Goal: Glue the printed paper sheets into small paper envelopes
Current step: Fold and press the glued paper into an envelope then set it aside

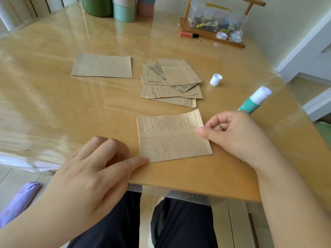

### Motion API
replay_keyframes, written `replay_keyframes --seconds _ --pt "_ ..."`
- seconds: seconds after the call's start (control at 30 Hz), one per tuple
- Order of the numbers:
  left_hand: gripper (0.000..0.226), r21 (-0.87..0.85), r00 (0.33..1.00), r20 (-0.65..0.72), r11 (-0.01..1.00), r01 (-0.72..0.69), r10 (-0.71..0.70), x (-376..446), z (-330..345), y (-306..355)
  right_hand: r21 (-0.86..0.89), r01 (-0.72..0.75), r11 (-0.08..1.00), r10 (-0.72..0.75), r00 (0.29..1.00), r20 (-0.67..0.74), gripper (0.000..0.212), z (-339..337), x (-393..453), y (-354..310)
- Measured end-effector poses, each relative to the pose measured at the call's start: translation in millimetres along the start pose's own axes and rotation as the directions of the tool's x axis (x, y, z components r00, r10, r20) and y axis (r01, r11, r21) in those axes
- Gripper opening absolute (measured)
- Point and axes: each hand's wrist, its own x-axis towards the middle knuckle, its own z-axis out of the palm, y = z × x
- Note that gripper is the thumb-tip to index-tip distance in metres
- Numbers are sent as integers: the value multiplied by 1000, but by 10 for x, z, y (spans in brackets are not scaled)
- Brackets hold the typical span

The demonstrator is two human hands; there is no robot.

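Sheet (172,138): folded, flat near the table (71,104) edge, between your hands.
Left hand (93,169): fingers loosely spread, one fingertip on the near-left corner; pin it there.
Right hand (232,135): curled round the uncapped glue stick (254,101), forefinger pressing the right edge; rub along that seam firmly.
Cap (216,79): well apart, beside the pile (170,81).

The sheets (171,83) are tan with black newsprint (some headlines bold). The glue stick (255,100) is teal with a white tip, its cap (216,79) white. The worktop (71,108) is honey-yellow wood grain.
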Motion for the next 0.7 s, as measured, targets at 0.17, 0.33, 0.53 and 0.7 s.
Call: replay_keyframes --seconds 0.17,0.33,0.53,0.7 --pt "37 10 1000 9 1000 -2 2 5 -9 4 -7 2 1000 -2 1000 -7 21 9 -5 -3" --pt "32 15 1000 7 1000 -22 22 17 -7 3 -23 4 1000 -5 1000 -14 21 29 -4 -4" --pt "30 6 999 30 1000 -25 25 45 -38 10 -89 20 996 -26 997 -71 20 53 -14 -12" --pt "31 2 1000 24 1000 -15 14 79 -43 18 -244 277 929 -318 936 -149 18 125 -198 -133"
